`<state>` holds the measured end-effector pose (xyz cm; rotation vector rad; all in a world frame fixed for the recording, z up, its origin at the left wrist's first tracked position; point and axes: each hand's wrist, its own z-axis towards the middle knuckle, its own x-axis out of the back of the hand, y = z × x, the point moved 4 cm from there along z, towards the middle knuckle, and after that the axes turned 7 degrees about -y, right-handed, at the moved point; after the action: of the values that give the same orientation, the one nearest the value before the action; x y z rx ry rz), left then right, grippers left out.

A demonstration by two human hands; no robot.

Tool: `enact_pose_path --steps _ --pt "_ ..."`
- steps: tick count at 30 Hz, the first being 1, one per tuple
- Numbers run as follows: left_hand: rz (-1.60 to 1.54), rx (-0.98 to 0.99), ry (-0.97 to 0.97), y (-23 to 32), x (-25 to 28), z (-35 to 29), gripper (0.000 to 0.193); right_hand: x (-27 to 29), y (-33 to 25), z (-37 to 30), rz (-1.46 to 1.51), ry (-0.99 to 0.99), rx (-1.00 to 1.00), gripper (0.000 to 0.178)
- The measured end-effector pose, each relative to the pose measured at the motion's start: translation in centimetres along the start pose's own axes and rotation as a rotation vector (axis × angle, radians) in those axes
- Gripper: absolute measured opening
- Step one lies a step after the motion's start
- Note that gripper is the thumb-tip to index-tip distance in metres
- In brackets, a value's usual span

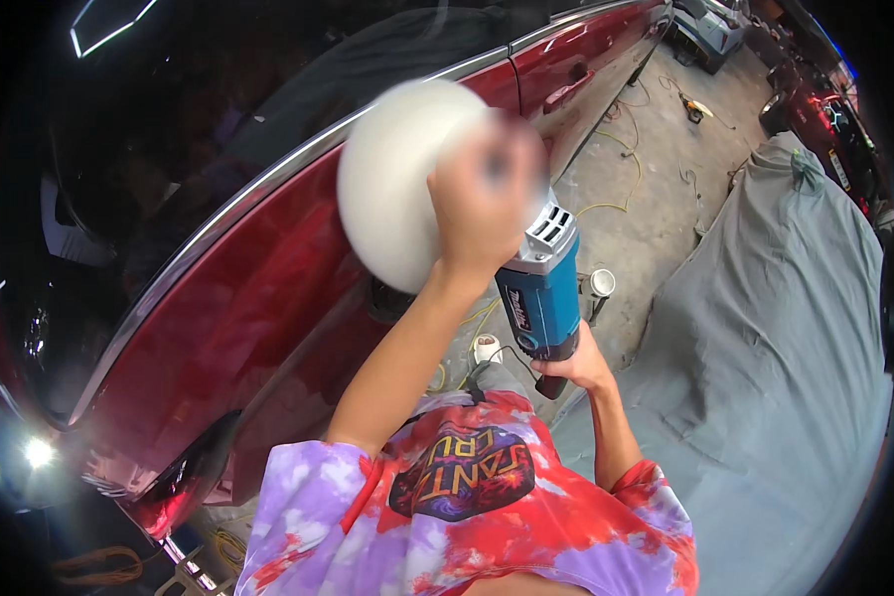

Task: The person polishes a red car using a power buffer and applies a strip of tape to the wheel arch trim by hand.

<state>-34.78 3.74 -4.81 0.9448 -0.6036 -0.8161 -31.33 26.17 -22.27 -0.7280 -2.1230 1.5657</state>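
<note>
I hold a blue and grey electric polisher (pixel 541 293) beside a dark red car door (pixel 258 298). Its round white pad (pixel 397 184) faces the door's upper panel, just under the chrome window trim (pixel 268 179); whether it touches the paint I cannot tell. My left hand (pixel 482 204) is closed over the tool's head, behind the pad. My right hand (pixel 574 366) grips the rear handle low down, where the black cord leaves it. The pad looks blurred.
A grey cover (pixel 785 328) drapes a vehicle on my right. Between the two cars runs a concrete floor (pixel 656 189) with yellow cables and small tools. Another red car (pixel 834 119) stands at the far right. An orange cord lies at the lower left.
</note>
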Motion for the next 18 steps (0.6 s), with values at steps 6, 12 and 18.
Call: enact_pose_path --steps 6,12,18 --pt "-0.052 -0.069 0.084 1.2 6.1 -5.3 0.012 -3.4 -2.1 -1.9 -0.080 -0.029 0.128 0.092" --pt "0.147 -0.186 0.413 6.5 17.8 -16.3 0.024 -11.8 -3.3 -2.5 -0.211 -0.283 0.304 0.091" --pt "0.237 -0.246 0.796 8.0 21.2 -21.0 0.025 -15.8 -3.0 -1.6 -0.345 -0.508 0.267 0.090"
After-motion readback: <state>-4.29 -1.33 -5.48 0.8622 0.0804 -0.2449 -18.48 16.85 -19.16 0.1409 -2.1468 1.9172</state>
